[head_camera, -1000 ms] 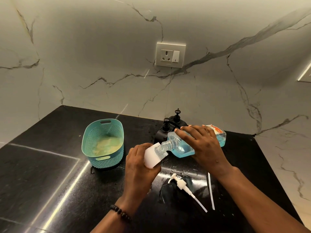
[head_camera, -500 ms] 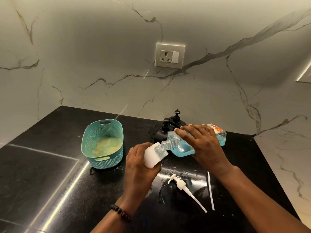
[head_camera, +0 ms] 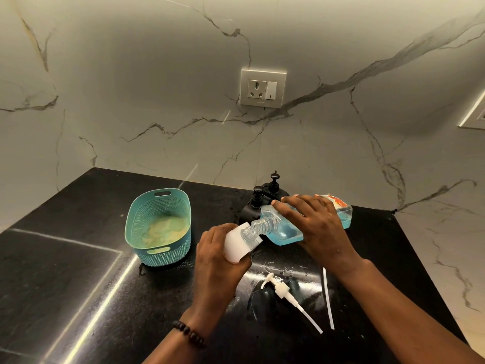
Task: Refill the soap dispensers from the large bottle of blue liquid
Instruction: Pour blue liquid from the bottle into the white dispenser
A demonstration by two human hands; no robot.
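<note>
My right hand (head_camera: 315,227) grips the large clear bottle of blue liquid (head_camera: 284,232), tipped on its side with its ribbed neck pointing left. The neck rests in the mouth of a small white soap dispenser (head_camera: 237,244), which my left hand (head_camera: 217,258) holds tilted above the black counter (head_camera: 78,285). The blue liquid pools in the lower side of the bottle. A white pump head with its tube (head_camera: 286,291) lies on the counter in front of my hands. Two black dispensers (head_camera: 262,200) stand behind the bottle, partly hidden by it.
A teal perforated basket (head_camera: 160,227) holding a yellowish cloth stands left of my hands. A loose white tube (head_camera: 328,298) lies right of the pump head among wet spots. Marble walls with a power socket (head_camera: 263,88) close the counter at the back and right.
</note>
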